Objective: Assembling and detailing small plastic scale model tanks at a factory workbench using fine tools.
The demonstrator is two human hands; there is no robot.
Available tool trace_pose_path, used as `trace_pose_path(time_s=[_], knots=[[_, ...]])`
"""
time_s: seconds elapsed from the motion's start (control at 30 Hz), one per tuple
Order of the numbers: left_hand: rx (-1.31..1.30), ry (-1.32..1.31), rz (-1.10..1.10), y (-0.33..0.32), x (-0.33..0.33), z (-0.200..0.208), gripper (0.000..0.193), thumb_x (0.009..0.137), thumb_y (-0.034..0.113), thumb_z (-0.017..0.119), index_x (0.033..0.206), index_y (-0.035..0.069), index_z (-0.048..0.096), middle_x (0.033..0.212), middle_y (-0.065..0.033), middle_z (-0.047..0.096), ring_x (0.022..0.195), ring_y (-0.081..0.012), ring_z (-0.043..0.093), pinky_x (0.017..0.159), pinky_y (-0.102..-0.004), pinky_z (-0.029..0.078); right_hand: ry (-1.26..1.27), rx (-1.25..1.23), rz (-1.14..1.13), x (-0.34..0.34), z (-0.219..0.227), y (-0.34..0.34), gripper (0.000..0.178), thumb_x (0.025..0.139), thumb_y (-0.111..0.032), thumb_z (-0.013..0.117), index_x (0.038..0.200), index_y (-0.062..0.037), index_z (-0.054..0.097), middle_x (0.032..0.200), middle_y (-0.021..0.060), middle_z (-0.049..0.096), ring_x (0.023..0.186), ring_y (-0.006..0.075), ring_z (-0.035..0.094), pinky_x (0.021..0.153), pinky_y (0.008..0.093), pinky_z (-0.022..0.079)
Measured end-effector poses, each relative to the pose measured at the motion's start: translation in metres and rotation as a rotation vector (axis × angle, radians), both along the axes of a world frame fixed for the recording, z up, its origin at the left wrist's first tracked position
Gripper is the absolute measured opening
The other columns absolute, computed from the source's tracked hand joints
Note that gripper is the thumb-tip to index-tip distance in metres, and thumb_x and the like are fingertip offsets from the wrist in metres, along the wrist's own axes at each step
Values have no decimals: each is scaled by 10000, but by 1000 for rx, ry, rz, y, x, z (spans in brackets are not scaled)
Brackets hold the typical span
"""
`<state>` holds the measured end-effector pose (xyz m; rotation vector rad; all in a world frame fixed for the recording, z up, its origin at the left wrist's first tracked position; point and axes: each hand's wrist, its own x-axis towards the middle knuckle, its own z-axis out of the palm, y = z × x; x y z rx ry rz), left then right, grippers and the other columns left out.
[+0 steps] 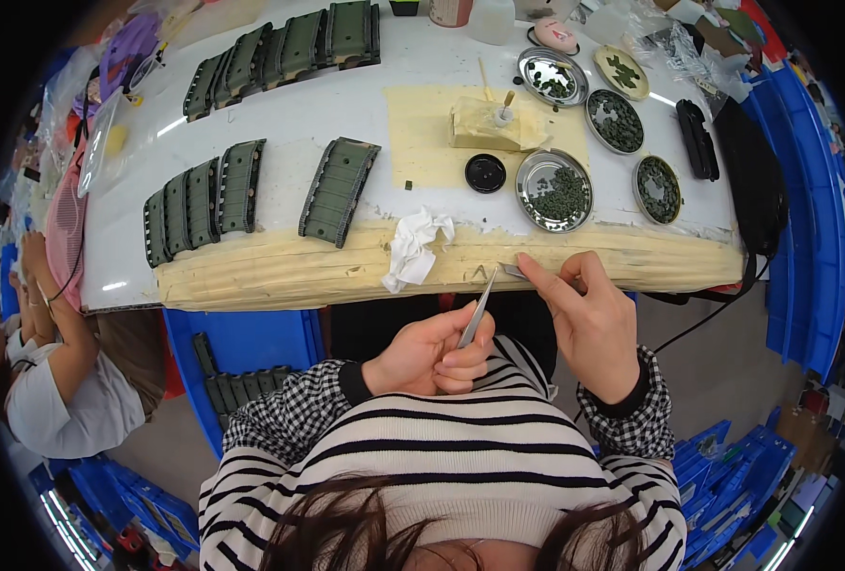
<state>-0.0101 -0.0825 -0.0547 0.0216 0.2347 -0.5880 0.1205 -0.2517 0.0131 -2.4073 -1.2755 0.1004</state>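
Note:
My left hand (437,350) is closed around a pair of metal tweezers (480,309), whose tips point up toward the taped table edge. Just right of those tips, my right hand (589,314) pinches a small flat grey metal piece (513,271), blade-like, against the tape-covered edge (327,267). Its exact kind is too small to tell. A crumpled white tissue (417,249) lies to the left of the tweezers. Beyond my right hand sits a round metal dish (529,213) with small dark green pieces (560,195). Next to it is a black round lid (485,173).
Curved green camouflage panels (340,190) stand in rows at the left. More dishes of green bits (616,122) and a black case (697,140) are at the right. A tape-wrapped block (499,126) holds a small bottle. Another person (70,381) works at the far left.

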Motion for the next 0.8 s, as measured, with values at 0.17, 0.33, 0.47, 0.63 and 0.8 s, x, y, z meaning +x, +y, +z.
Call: trace_pose_path(time_s=[0.17,0.33,0.47,0.63,0.8], knots=[[95,52,-8,0,1,4,387,1056,367,253,955,89,501,626,32,358,478,-59,233,419,-187,211,91,69,-53,3,-1,-4,486,771,-16,656,1211,-222,654,801,60,465,635,208,537,559,325,475],[207,98,3,0,1,13,311,1059,322,292,983,91,486,664,18,385,488,-58,233,426,-190,214,60,49,-37,1,-1,-8,493,765,-23,665,1212,-231,656,804,58,467,630,205,534,557,323,470],[141,69,13,0,0,10,271,1060,299,300,996,98,472,663,23,376,497,-53,223,426,-191,208,31,37,8,-1,1,-5,491,758,-22,666,1206,-223,658,806,56,471,646,204,538,557,322,466],[107,54,20,0,-1,9,260,1060,294,308,996,102,471,660,33,358,502,-53,212,432,-194,198,9,19,12,-4,-3,-4,488,757,-22,663,1209,-205,654,801,55,469,660,206,541,557,325,464],[208,40,29,-3,-2,7,246,1056,292,335,1002,98,477,663,38,355,508,-52,218,444,-195,200,-12,7,-25,-7,-1,-2,494,754,-22,661,1213,-206,652,795,55,466,648,206,538,548,323,459]])
